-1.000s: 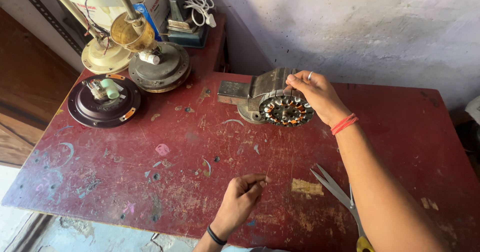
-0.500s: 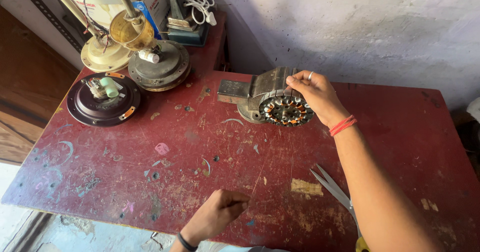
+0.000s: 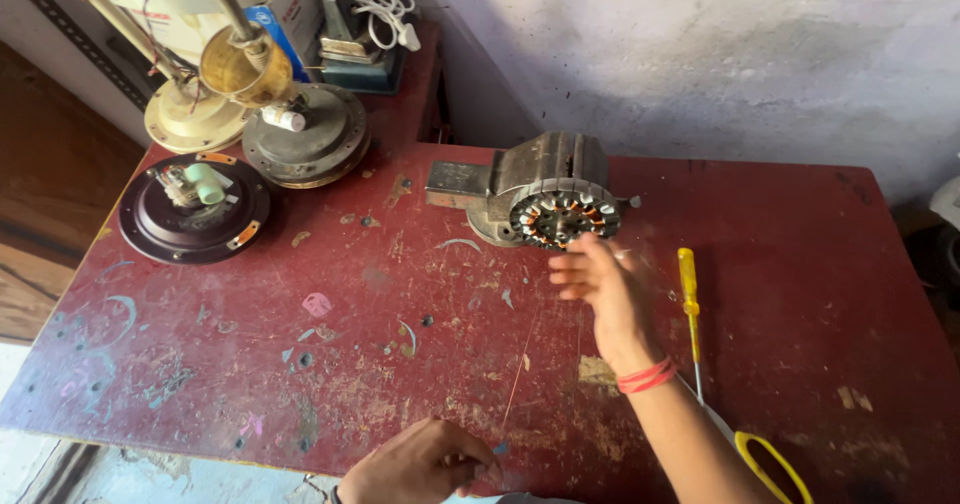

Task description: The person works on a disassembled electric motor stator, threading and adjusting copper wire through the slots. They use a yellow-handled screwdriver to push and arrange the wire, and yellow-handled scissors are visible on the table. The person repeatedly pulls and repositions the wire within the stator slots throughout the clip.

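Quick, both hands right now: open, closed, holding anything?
Left hand: fingers pinched shut at the table's near edge, on the end of a thin wire.
Right hand: open, fingers spread, holding nothing, just below the motor stator.

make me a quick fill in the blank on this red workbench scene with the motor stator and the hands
1. The right hand hovers open just in front of the wound ____, which sits clamped in the bench vise.
2. The screwdriver lying right of that hand has a ____ handle.
3. The left hand pinches a thin ____ at the table's near edge.

Missing words: stator; yellow; wire
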